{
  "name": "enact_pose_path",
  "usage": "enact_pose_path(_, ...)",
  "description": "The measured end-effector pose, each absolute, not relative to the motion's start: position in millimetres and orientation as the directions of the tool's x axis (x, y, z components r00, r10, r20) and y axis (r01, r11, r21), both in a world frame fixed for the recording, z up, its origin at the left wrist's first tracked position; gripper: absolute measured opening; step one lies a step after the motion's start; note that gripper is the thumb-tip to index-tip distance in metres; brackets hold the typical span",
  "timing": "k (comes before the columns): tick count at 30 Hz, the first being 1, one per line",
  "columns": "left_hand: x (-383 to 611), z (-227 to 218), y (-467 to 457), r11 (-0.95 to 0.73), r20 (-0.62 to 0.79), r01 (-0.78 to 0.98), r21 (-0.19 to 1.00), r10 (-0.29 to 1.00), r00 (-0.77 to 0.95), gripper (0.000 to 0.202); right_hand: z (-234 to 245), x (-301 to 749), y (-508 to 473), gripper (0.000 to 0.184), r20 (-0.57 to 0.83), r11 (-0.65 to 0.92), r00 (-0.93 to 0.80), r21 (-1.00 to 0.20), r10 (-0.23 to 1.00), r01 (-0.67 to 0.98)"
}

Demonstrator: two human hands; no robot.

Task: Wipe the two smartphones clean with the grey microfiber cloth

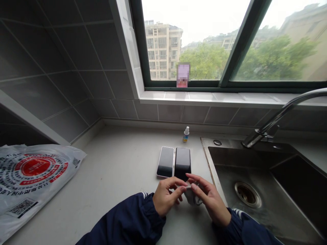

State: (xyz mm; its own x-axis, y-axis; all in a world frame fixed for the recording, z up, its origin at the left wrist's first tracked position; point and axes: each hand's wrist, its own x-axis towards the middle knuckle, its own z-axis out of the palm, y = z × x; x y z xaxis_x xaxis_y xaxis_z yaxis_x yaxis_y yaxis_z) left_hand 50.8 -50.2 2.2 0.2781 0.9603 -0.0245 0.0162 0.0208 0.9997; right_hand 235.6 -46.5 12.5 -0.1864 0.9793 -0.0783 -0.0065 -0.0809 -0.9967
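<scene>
Two dark-screened phones lie side by side on the pale counter, a silver-edged phone (166, 161) on the left and a black phone (182, 163) on the right. Just in front of them my left hand (167, 197) and my right hand (208, 197) meet, both pinching a small grey cloth (190, 196) between fingers and thumbs. Most of the cloth is hidden by my fingers. A small spray bottle (186, 134) with a white cap stands upright behind the phones near the wall.
A steel sink (255, 170) with a drain and a curved tap (278, 117) fills the right side. A white plastic bag (30, 177) with red print lies at the left. Grey tiled walls and a window sill (217, 98) bound the counter (120, 170).
</scene>
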Motion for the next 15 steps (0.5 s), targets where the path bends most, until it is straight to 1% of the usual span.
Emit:
enact_pose_path(3, 50, 2, -49, -0.013, 0.005, 0.029, 0.999, 0.972, 0.237, 0.035, 11, 238, -45, 0.049, -0.073, -0.073, -0.194, -0.997, 0.978, 0.007)
enact_pose_path(5, 50, 2, -49, 0.002, -0.008, 0.025, 1.000, 0.974, 0.227, 0.035, 8, 240, -43, 0.049, -0.088, -0.085, -0.198, -0.996, 0.976, 0.022)
enact_pose_path(9, 50, 1, -50, 0.040, -0.051, 0.051, 0.998, 0.966, 0.254, 0.033, 2, 243, -41, 0.051, -0.072, -0.062, -0.221, -0.997, 0.973, 0.052)
enact_pose_path(12, 50, 0, -51, 0.007, -0.037, 0.105, 0.994, 0.957, 0.289, 0.037, 0, 244, -40, 0.051, -0.075, -0.067, -0.231, -0.997, 0.970, 0.044)
enact_pose_path(15, 50, 0, -51, -0.045, 0.001, 0.141, 0.989, 0.953, 0.302, 0.029, 1, 242, -41, 0.052, -0.095, -0.089, -0.250, -0.995, 0.963, 0.034)
